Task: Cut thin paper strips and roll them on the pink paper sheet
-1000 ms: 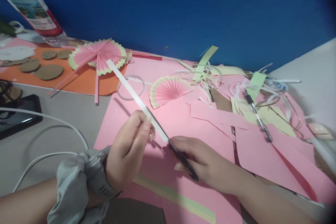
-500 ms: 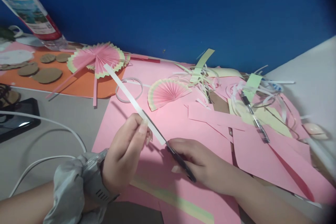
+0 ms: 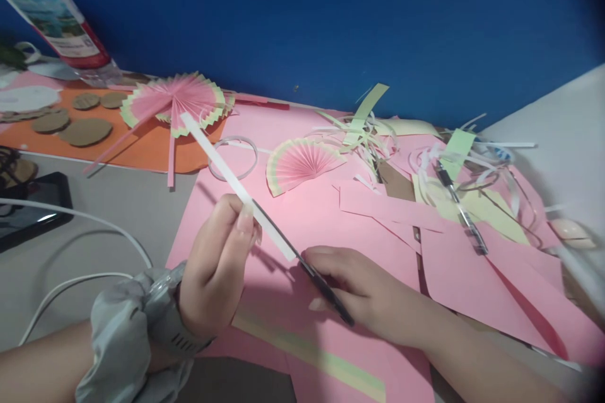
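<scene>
Pinched between the thumb and fingers of my left hand [image 3: 215, 264] is a narrow white paper strip [image 3: 215, 157], slanting from upper left to lower right. My right hand [image 3: 350, 277] is closed around the dark handles of a pair of scissors [image 3: 331, 299]. The scissor blades lie along the strip's lower right part, close to my left fingertips; whether they are parted I cannot make out. Under both hands spreads pink paper [image 3: 283, 220]. A yellow-green paper band [image 3: 312, 352] lies on it nearer to me. Beyond my hands sits a folded pink paper fan [image 3: 302, 167] with a green-yellow rim.
Larger pleated fans [image 3: 198, 101], a grey ring [image 3: 232, 158] and cardboard discs [image 3: 86, 132] lie at the back left. A bottle [image 3: 66, 28] leans there; a phone [image 3: 35, 208] and white cable [image 3: 101, 223] are left. Paper scraps [image 3: 368, 135] and a pen [image 3: 463, 211] lie right.
My left hand has slid a little up and left along the paper strip, away from the scissors. My right hand with the scissors has hardly moved.
</scene>
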Motion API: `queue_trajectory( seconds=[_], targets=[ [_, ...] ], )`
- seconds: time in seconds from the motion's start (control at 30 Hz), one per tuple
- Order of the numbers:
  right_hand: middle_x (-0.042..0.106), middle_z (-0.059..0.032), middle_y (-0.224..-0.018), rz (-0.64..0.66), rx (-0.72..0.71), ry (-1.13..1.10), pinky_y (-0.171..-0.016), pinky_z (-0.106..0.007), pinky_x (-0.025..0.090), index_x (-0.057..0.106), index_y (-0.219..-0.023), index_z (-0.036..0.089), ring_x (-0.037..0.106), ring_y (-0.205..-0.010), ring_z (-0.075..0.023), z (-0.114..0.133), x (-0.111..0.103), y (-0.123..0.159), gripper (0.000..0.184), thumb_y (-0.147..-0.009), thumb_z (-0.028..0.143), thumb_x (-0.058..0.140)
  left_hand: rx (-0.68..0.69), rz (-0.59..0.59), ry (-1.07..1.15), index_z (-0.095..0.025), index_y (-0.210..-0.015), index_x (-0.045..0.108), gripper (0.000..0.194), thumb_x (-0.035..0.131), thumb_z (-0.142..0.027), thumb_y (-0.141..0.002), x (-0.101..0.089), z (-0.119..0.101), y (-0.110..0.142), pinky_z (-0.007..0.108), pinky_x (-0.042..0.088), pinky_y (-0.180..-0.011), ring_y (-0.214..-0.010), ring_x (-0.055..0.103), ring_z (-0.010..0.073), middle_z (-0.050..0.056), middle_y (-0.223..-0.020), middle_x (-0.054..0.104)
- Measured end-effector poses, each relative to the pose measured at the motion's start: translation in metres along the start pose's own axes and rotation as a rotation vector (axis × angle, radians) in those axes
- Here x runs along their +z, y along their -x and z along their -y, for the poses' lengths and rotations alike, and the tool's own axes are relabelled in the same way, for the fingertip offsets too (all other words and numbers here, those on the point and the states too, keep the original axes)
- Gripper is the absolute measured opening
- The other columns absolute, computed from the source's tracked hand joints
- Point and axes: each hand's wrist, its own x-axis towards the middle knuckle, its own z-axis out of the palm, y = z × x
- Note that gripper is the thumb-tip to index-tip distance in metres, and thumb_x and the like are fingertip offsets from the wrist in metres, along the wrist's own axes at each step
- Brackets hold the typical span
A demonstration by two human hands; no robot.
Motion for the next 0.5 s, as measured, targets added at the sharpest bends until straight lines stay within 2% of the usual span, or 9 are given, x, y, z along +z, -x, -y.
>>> queue_trajectory(
  seconds=[0.13, 0.27, 0.5],
  targets=[
    [0.041, 0.0045, -0.070, -0.006, 0.004, -0.004, -0.059, -0.023, 0.032, 0.036, -0.066, 0.019, 0.040, -0.063, -0.0092, 0.0001, -0.0013, -0.0006, 0.028, -0.088, 0.023, 0.053, 0.038, 0.003, -0.037, -0.026, -0.084, 0.050, 0.022, 0.035, -0.037, -0.097, -0.0012, -0.0006, 0.0000, 0.029, 0.032, -0.058, -0.060, 0.039, 0.0127, -0.004, -0.065, 0.043],
    [0.044, 0.0042, -0.070, 0.024, 0.004, -0.108, -0.058, -0.022, 0.033, 0.041, -0.066, 0.018, 0.043, -0.063, -0.0092, -0.0018, -0.0032, 0.0002, 0.027, -0.087, 0.027, 0.055, 0.051, 0.003, -0.059, -0.025, -0.085, 0.051, 0.022, 0.034, -0.034, -0.097, -0.0010, -0.0014, -0.0003, 0.029, 0.032, -0.057, -0.059, 0.039, 0.0128, -0.003, -0.065, 0.043],
    [0.048, 0.0035, -0.070, 0.056, 0.048, -0.204, -0.059, -0.021, 0.035, 0.045, -0.064, 0.017, 0.047, -0.064, -0.0092, -0.0017, -0.0030, 0.0008, 0.028, -0.085, 0.029, 0.059, 0.040, 0.047, -0.002, -0.024, -0.082, 0.049, 0.022, 0.035, -0.033, -0.097, -0.0012, -0.0032, -0.0018, 0.029, 0.033, -0.059, -0.062, 0.040, 0.0122, -0.003, -0.068, 0.043]
  ],
)
